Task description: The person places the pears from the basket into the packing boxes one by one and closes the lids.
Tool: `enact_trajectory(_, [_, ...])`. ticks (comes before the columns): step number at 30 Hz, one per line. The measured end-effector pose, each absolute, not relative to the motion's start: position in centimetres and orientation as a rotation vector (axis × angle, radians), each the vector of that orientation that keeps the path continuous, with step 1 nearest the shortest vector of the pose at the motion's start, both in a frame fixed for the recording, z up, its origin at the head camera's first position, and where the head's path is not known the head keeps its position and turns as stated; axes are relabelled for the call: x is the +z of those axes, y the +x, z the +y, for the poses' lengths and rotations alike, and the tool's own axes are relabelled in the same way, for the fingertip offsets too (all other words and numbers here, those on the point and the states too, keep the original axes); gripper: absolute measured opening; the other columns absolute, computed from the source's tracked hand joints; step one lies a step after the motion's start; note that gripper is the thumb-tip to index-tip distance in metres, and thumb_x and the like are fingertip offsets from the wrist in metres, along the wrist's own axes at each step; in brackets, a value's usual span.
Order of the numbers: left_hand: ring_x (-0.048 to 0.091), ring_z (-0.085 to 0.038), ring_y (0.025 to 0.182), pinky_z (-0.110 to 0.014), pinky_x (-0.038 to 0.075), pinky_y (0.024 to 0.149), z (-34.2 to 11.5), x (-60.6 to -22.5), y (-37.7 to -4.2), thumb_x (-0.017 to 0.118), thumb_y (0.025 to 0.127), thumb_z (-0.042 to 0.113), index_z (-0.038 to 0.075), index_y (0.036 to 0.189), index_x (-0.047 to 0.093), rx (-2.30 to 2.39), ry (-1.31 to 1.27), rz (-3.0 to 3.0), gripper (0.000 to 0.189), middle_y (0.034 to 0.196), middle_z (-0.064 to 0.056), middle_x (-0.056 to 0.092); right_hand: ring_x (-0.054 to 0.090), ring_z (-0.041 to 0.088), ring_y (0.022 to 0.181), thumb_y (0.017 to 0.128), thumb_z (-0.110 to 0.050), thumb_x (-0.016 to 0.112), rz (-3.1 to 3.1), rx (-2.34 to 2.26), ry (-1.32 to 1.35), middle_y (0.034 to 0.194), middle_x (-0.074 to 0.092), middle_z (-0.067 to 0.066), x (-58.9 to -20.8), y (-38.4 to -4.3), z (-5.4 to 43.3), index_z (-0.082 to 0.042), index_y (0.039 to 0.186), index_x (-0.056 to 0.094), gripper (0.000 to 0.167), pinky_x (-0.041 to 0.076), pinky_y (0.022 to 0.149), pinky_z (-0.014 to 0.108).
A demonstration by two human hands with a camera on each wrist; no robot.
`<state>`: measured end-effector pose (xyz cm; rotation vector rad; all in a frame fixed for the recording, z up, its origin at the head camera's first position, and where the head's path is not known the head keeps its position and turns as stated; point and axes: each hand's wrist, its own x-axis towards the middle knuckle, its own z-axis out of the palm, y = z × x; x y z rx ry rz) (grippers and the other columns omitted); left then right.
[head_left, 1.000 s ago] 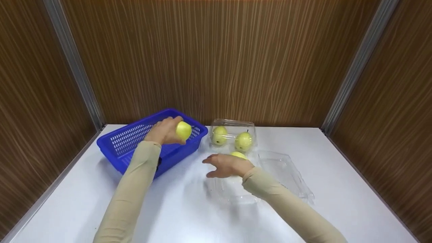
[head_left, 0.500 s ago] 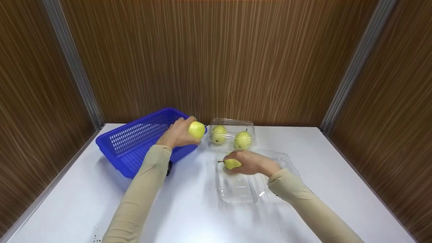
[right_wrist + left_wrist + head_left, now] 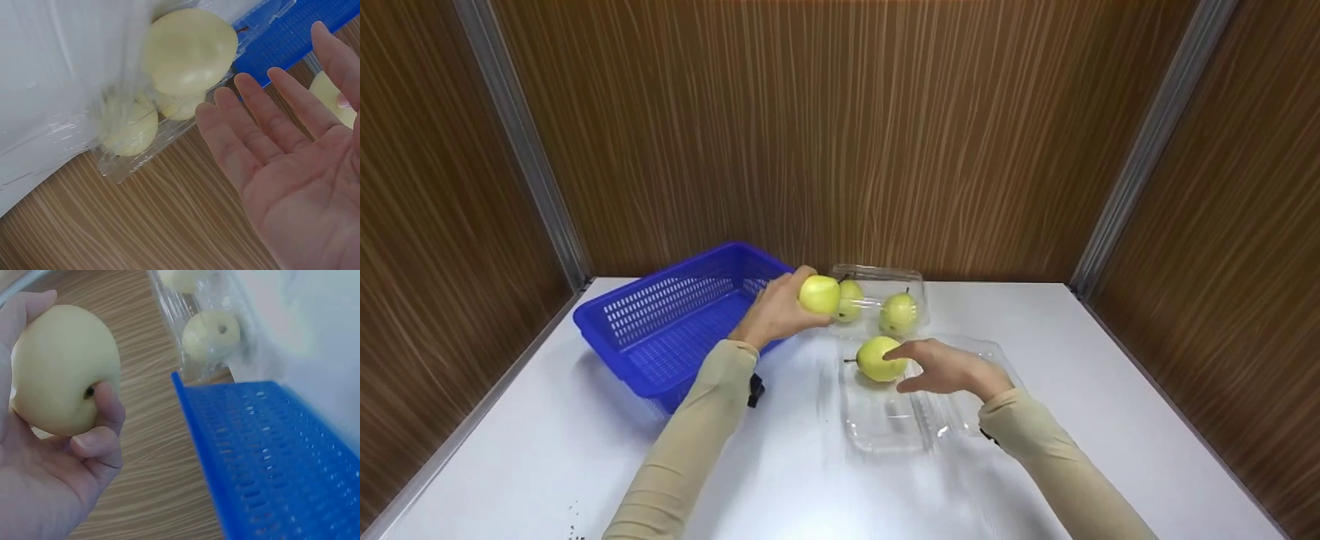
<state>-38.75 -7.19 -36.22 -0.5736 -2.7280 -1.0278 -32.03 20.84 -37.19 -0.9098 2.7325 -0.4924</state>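
My left hand (image 3: 780, 304) grips a yellow-green pear (image 3: 820, 295) above the basket's right end, where it partly overlaps the rear clear box in the head view. In the left wrist view, thumb and curled fingers hold this pear (image 3: 62, 365) around its sides. Another pear (image 3: 877, 360) lies on its side at the far end of the open clear plastic clamshell (image 3: 885, 431), stem pointing left. Right beside it is my right hand (image 3: 949, 367), fingers spread and fingertips at the pear's right side. The right wrist view shows that palm (image 3: 298, 185) holding nothing.
A blue perforated basket (image 3: 660, 352) stands on the white table (image 3: 780, 465) at left. Behind the clamshell, a closed clear box (image 3: 877, 271) holds two pears, one (image 3: 898, 311) at its right. Wood-grain walls (image 3: 840, 150) enclose the table's back and sides.
The left hand has carried its pear rightward from over the basket. My right hand moved right, gripped the clamshell's pear half a second ago, and has since loosened its fingers and drawn slightly right.
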Motion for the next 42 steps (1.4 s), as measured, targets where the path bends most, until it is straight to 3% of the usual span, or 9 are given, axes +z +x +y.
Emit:
enact_trajectory(9, [0.054,-0.02,0.089,-0.033,0.046,0.07,-5.8,-37.6,-38.6,0.077,0.071,0.045,0.023,0.129,0.051,-1.03,-0.57,-2.644,0.068,0.103,-0.003,0.059,0.049,0.036,0.132,0.09,-0.019,0.071,2.748,-0.494,-0.808,0.139,0.057,0.016,-38.1,-31.6,23.1,-0.001,0.136,0.055,0.053,0.037,0.11,0.053])
enact_trajectory(16, [0.057,-0.018,0.084,-0.031,0.048,0.067,-4.7,-38.4,-38.3,0.078,0.072,0.049,0.019,0.127,0.05,-1.021,-0.602,-2.659,0.07,0.1,-0.003,0.06,0.05,0.035,0.131,0.083,-0.032,0.078,2.784,-0.445,-0.739,0.136,0.06,0.011,-38.7,-30.9,24.5,-0.007,0.133,0.059,0.059,0.037,0.11,0.053])
enact_trajectory(22, [0.059,-0.015,0.077,-0.028,0.049,0.063,-3.9,-39.1,-38.1,0.076,0.072,0.054,0.018,0.133,0.048,-1.023,-0.687,-2.691,0.077,0.094,-0.001,0.063,0.05,0.037,0.129,0.08,-0.034,0.079,2.771,-0.475,-0.801,0.133,0.06,0.013,-39.3,-30.5,25.7,-0.005,0.129,0.061,0.06,0.037,0.108,0.054])
enact_trajectory(29, [0.06,-0.014,0.073,-0.028,0.048,0.061,-3.1,-39.7,-37.6,0.072,0.072,0.064,0.018,0.126,0.052,-0.904,-0.756,-2.768,0.074,0.09,0.0,0.064,0.045,0.043,0.132,0.076,-0.028,0.083,2.688,-0.519,-0.934,0.137,0.055,0.022,-40.0,-30.2,26.4,-0.01,0.105,0.074,0.036,0.035,0.107,0.061])
enact_trajectory(36, [0.059,-0.013,0.074,-0.027,0.048,0.061,-1.9,-40.8,-36.9,0.072,0.071,0.065,0.02,0.117,0.054,-0.843,-0.888,-2.829,0.067,0.088,0.002,0.063,0.039,0.044,0.135,0.075,-0.029,0.083,2.679,-0.534,-0.907,0.138,0.054,0.02,-40.5,-29.9,26.3,-0.018,0.081,0.077,0.014,0.033,0.108,0.062])
enact_trajectory(42, [0.057,-0.012,0.072,-0.027,0.045,0.061,-0.8,-42.0,-36.2,0.072,0.07,0.065,0.024,0.111,0.054,-0.699,-1.006,-2.862,0.061,0.084,0.006,0.062,0.034,0.045,0.138,0.077,-0.029,0.082,2.676,-0.56,-0.881,0.135,0.056,0.018,-40.8,-30.1,26.2,-0.022,0.075,0.076,0.01,0.028,0.11,0.064])
